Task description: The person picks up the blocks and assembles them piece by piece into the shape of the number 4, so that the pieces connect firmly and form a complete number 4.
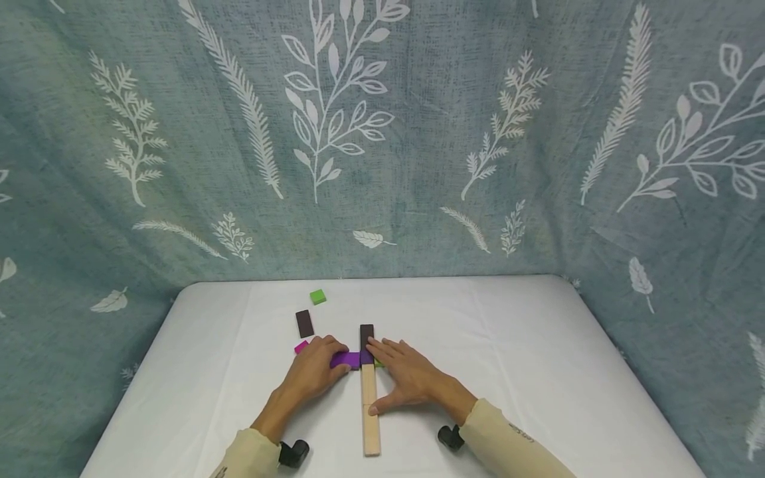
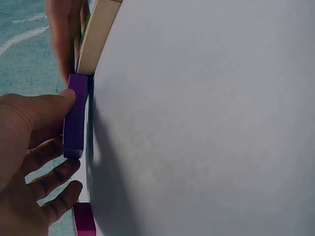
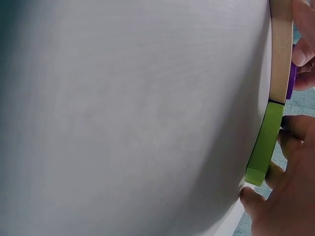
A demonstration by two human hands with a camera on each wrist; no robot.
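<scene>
In the head view, my left hand [image 1: 315,368] holds a purple block [image 1: 346,360] with the thumb on its near side and fingers beyond it. The block's right end meets a column. That column has a dark brown block [image 1: 366,335] at the far end, a dark purple piece [image 1: 367,357] below it, and pale wooden blocks [image 1: 371,430] towards me. My right hand [image 1: 412,377] lies over the column's right side, fingers spread, fingertips at the dark brown block and thumb on the wood. Beneath it sits a green block [image 3: 265,142], mostly hidden from above.
Left of the column lie a loose dark brown block [image 1: 305,324], a small green block [image 1: 318,297] and a magenta block [image 1: 301,346], partly behind my left hand. A white cloth covers the table [image 1: 508,332]; a patterned curtain [image 1: 418,166] hangs behind it.
</scene>
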